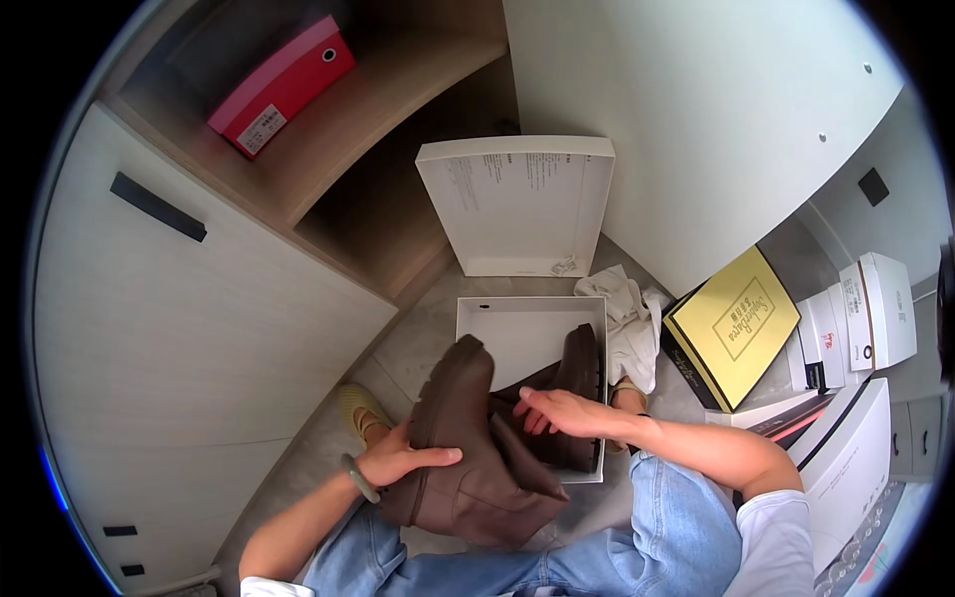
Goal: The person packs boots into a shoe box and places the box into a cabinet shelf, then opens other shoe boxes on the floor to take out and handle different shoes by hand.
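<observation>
My left hand (396,458) is wrapped around a brown ankle boot (482,497), its thumb pressed on the side near the thick dark sole. The boot is tilted above my lap, with its toe up and its shaft pointing down to the right. Just past the shaft, my right hand (565,411) hovers with loosely bent fingers spread, and I see nothing held in it. Below it, the matching brown boot (580,368) lies in a white shoebox (507,316) on the floor. My right forearm crosses that box and hides part of the second boot.
The box's white lid (517,214) leans upright behind it. Crumpled white paper (627,328) lies beside the box. A yellow shoebox (736,323) and several white boxes (880,313) are stacked at right. A red shoebox (288,85) sits on the cabinet shelf (398,90).
</observation>
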`<state>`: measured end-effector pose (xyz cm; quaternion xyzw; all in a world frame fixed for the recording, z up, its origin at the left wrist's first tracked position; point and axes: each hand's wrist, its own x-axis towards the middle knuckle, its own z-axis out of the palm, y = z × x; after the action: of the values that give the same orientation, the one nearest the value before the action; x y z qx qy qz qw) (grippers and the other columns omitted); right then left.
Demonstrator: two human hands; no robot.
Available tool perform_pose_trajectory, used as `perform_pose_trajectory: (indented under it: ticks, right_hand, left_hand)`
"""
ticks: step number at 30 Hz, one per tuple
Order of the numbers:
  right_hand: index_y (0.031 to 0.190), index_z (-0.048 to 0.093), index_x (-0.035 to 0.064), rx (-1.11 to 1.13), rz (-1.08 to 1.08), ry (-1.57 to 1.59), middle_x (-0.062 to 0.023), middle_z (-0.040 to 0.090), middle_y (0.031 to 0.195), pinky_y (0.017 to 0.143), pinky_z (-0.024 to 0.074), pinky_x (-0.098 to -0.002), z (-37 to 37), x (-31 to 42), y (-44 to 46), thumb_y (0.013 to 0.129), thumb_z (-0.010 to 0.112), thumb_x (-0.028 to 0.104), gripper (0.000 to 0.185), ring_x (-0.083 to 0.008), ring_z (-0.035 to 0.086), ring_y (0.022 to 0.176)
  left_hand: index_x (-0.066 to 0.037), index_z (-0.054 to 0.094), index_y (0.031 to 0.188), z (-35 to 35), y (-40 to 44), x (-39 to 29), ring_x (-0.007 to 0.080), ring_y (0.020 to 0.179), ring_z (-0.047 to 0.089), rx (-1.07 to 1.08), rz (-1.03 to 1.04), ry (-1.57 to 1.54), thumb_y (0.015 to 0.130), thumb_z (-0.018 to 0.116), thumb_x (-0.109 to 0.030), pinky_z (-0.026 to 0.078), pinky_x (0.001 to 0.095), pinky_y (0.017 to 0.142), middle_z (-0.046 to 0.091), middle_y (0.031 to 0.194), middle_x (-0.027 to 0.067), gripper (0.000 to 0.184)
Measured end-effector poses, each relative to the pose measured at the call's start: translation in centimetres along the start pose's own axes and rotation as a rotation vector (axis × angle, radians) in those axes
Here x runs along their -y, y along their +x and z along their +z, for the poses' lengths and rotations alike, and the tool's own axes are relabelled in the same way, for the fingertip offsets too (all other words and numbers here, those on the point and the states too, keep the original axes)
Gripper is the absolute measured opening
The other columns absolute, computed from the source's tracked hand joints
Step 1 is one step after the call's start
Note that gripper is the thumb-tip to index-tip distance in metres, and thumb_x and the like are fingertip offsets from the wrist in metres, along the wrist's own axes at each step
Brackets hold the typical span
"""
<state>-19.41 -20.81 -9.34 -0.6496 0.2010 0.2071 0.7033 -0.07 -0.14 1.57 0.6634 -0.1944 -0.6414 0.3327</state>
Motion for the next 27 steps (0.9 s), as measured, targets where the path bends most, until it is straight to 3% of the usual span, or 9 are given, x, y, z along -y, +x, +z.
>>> perform_pose_trajectory:
  ticks: [5,7,8,10,12,16,18,23,27]
  right_hand:
    - [0.121,0.058,0.0009,-0.206,0.086,0.415,-0.0148,0.068,0.105,0.083,0.0488,-0.0356,-2.4,-0.2,0.9,0.102,0.029,0.049,0.059,-0.0238,0.064,0.096]
    - [0.120,0.058,0.0014,-0.193,0.096,0.473,-0.0144,0.067,0.104,0.085,0.0484,-0.0360,-3.3,-0.3,0.9,0.102,0.030,0.049,0.058,-0.0239,0.064,0.097]
    - [0.120,0.059,0.0019,-0.183,0.108,0.532,-0.0140,0.067,0.103,0.086,0.0479,-0.0364,-3.7,-0.4,0.9,0.102,0.032,0.049,0.057,-0.0241,0.063,0.097]
    - [0.121,0.058,0.0027,-0.184,0.113,0.573,-0.0140,0.066,0.108,0.088,0.0469,-0.0364,-4.0,-1.4,1.2,0.100,0.034,0.052,0.058,-0.0233,0.061,0.101]
    - [0.123,0.058,0.0049,-0.259,0.204,0.570,-0.0127,0.063,0.117,0.092,0.0467,-0.0366,-3.9,-1.5,1.2,0.100,0.040,0.052,0.055,-0.0223,0.060,0.104]
    - [0.127,0.055,0.0049,-0.189,0.179,0.872,-0.0128,0.060,0.125,0.095,0.0461,-0.0394,-3.6,-0.5,-0.4,0.095,0.048,0.055,0.060,-0.0247,0.058,0.111]
    - [0.131,0.051,0.0023,0.049,-0.012,1.186,-0.0136,0.058,0.128,0.100,0.0446,-0.0415,-3.8,-1.0,-1.0,0.093,0.054,0.053,0.063,-0.0263,0.055,0.117]
    - [0.125,0.056,0.0020,-0.052,-0.019,1.074,-0.0161,0.062,0.122,0.100,0.0471,-0.0400,-4.4,-2.4,-0.2,0.088,0.067,0.035,0.050,-0.0245,0.061,0.109]
    - [0.113,0.059,-0.0002,-0.378,0.012,0.999,-0.0137,0.066,0.108,0.089,0.0528,-0.0380,-3.9,-2.5,0.3,0.083,0.070,0.022,0.039,-0.0235,0.064,0.098]
  left_hand:
    - [0.002,0.012,0.151,0.8,0.9,-4.4,0.0314,0.126,0.050,0.097,0.222,0.530,0.076,0.080,-0.039,0.037,0.0381,0.107,0.052,0.133,0.0216,0.109]
    - [-0.008,0.014,0.154,2.3,0.5,-7.4,0.0346,0.110,0.058,0.216,0.447,1.085,0.075,0.079,-0.030,0.043,0.0407,0.098,0.059,0.118,0.0188,0.105]
    - [-0.015,0.020,0.154,3.6,-0.4,-8.8,0.0335,0.095,0.060,0.213,0.532,1.240,0.063,0.081,-0.025,0.045,0.0414,0.092,0.061,0.105,0.0145,0.110]
    - [-0.023,0.028,0.152,5.5,-0.3,-8.9,0.0230,0.085,0.060,0.216,0.846,1.555,0.062,0.075,-0.020,0.046,0.0367,0.088,0.060,0.098,0.0079,0.102]
    - [-0.028,0.034,0.149,7.1,0.7,-7.1,0.0164,0.081,0.058,-0.017,1.383,1.645,0.068,0.065,-0.015,0.046,0.0309,0.085,0.059,0.099,0.0046,0.088]
    - [-0.031,0.035,0.148,6.5,3.6,-5.1,0.0163,0.088,0.059,-0.027,1.888,1.600,0.083,0.053,-0.010,0.045,0.0268,0.083,0.059,0.110,0.0048,0.071]
    - [-0.031,0.036,0.148,4.0,5.8,-4.5,0.0183,0.089,0.059,0.137,2.011,1.610,0.086,0.049,-0.007,0.043,0.0272,0.083,0.060,0.114,0.0057,0.068]
    - [-0.030,0.029,0.150,-2.1,11.8,-1.1,0.0211,0.096,0.058,0.206,2.126,1.609,0.088,0.047,-0.004,0.042,0.0285,0.091,0.058,0.119,0.0097,0.069]
    - [-0.033,0.023,0.151,-3.3,15.6,0.0,0.0205,0.100,0.057,0.326,2.197,1.690,0.086,0.048,-0.002,0.040,0.0292,0.096,0.054,0.125,0.0087,0.076]
